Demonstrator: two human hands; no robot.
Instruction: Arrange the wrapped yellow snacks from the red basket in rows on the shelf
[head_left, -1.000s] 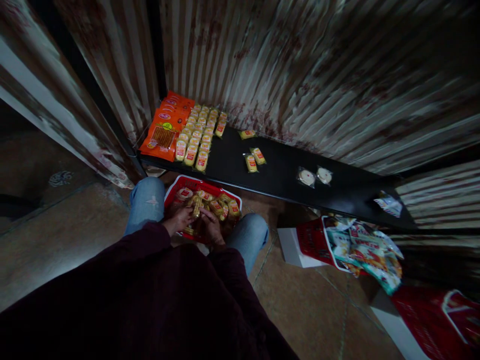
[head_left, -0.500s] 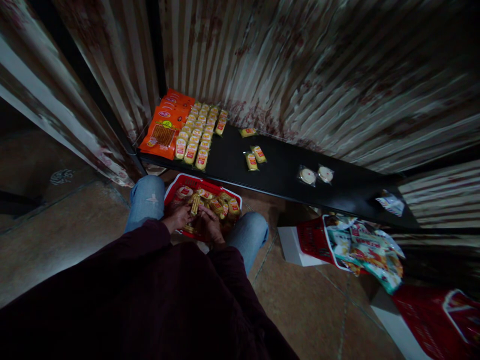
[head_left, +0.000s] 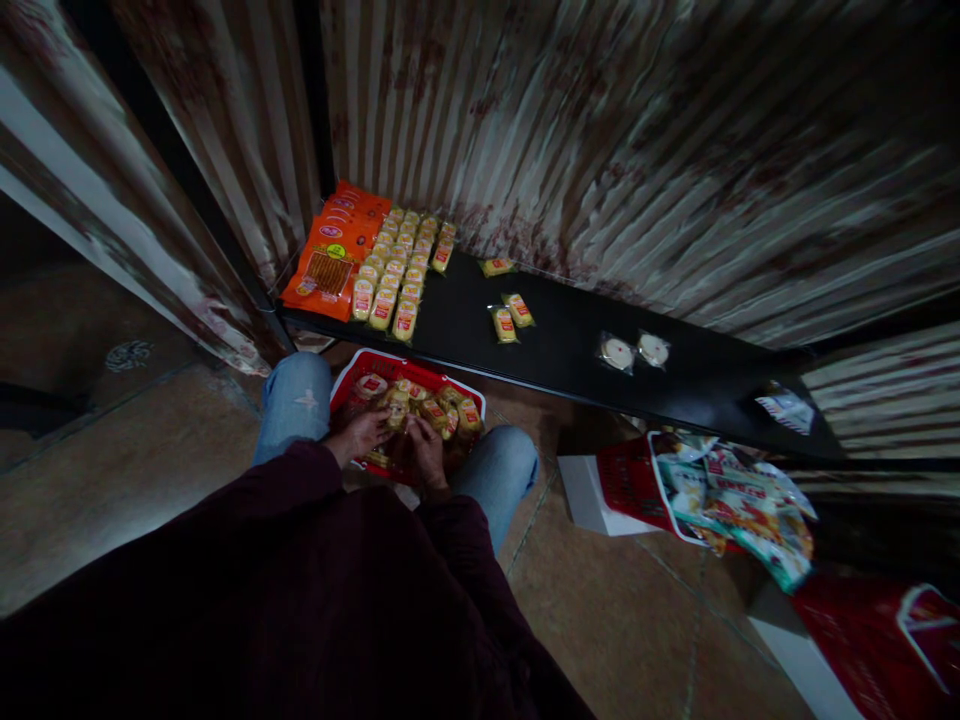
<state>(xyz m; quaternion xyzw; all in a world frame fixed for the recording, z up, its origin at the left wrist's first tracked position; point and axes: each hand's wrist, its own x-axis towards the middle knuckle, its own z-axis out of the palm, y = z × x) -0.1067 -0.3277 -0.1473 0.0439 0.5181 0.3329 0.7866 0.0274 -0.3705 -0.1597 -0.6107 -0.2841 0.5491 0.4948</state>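
Between my knees sits a red basket [head_left: 352, 368] with a white rim, full of small wrapped snacks in yellow and clear film. Over it, my left hand [head_left: 364, 432] has its fingers closed on a yellow wrapped snack [head_left: 397, 402]. My right hand [head_left: 427, 447] is at the right side of that snack, fingers pinched together at its wrapper edge; what exactly they grip is too small to tell. On the black shelf [head_left: 559, 345] above, yellow snack packs [head_left: 394, 270] stand in tight rows beside orange bags [head_left: 330, 265].
Loose yellow packs [head_left: 504, 322], round white wrapped snacks [head_left: 618, 353] and a striped packet [head_left: 787, 410] lie along the shelf. Below right are a red basket [head_left: 630, 487] of green-and-white bags and another red basket [head_left: 862, 630]. A pleated curtain [head_left: 562, 130] hangs behind.
The snack in my left hand has turned, showing a broader side instead of a narrow one. My fingers have shifted around it. The view has moved very slightly.
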